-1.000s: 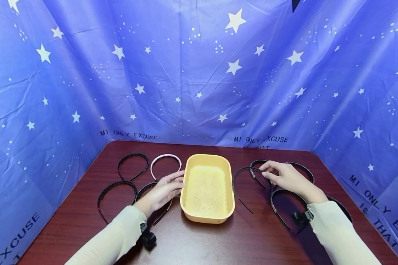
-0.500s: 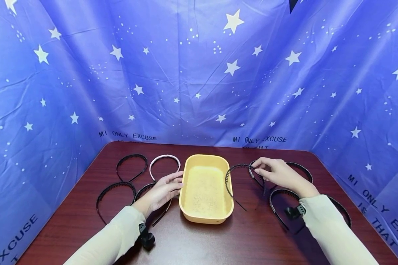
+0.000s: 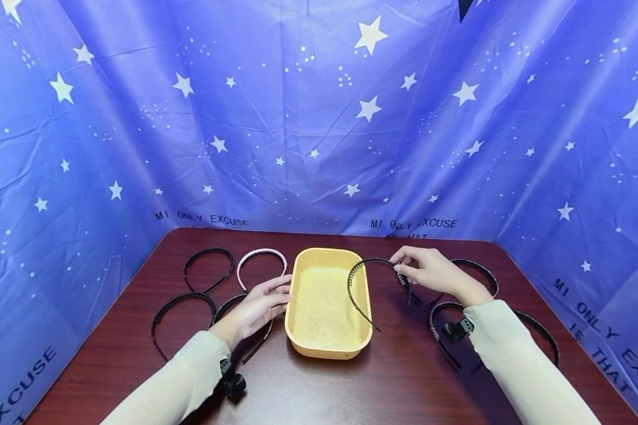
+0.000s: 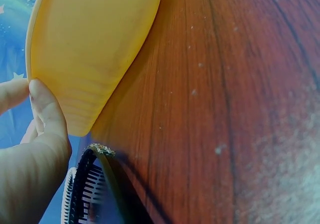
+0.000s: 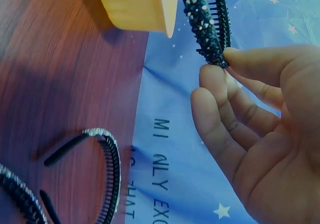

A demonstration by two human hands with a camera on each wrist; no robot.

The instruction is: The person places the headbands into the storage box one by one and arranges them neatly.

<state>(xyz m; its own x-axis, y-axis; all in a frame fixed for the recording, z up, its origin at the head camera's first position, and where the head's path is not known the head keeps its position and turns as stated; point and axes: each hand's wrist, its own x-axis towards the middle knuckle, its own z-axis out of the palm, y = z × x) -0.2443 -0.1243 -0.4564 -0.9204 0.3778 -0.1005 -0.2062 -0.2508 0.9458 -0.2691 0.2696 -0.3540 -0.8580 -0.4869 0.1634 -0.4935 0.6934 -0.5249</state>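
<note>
A black headband (image 3: 352,295) hangs from my right hand (image 3: 436,271), one side of it over the right rim of the yellow tray (image 3: 328,352). In the right wrist view the thumb and fingers of my right hand (image 5: 255,103) pinch the headband (image 5: 200,21), which is covered in dark and pale beads and has teeth inside. My left hand (image 3: 257,310) touches the tray's left side. The left wrist view shows my left hand (image 4: 42,129) with its thumb and fingertips at the rim of the tray (image 4: 95,48). No object shows inside the tray.
Left of the tray lie a pink-white headband (image 3: 263,251) and several black ones, such as one (image 3: 183,298) near the left edge. More dark headbands, one (image 3: 478,265) at the back, lie under and around my right arm. A blue star-printed curtain (image 3: 298,118) surrounds the wooden table (image 3: 308,395).
My right hand has moved left and slightly back with the headband, which now overlaps the tray's right side in the head view. My left hand stays at the tray.
</note>
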